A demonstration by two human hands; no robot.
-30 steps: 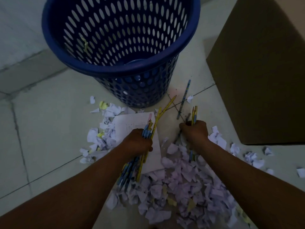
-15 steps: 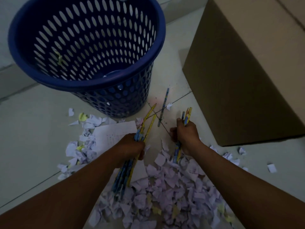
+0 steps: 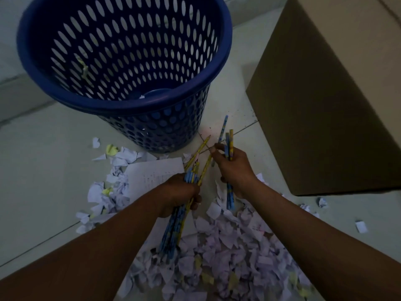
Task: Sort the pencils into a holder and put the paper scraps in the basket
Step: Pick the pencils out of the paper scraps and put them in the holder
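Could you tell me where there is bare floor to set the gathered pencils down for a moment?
Bare tile lies to the left of the paper scraps, in front of the blue basket, and in a narrower strip between basket and cardboard box. Crowded: the scrap heap under both forearms, and the spot beside the right hand and left hand.
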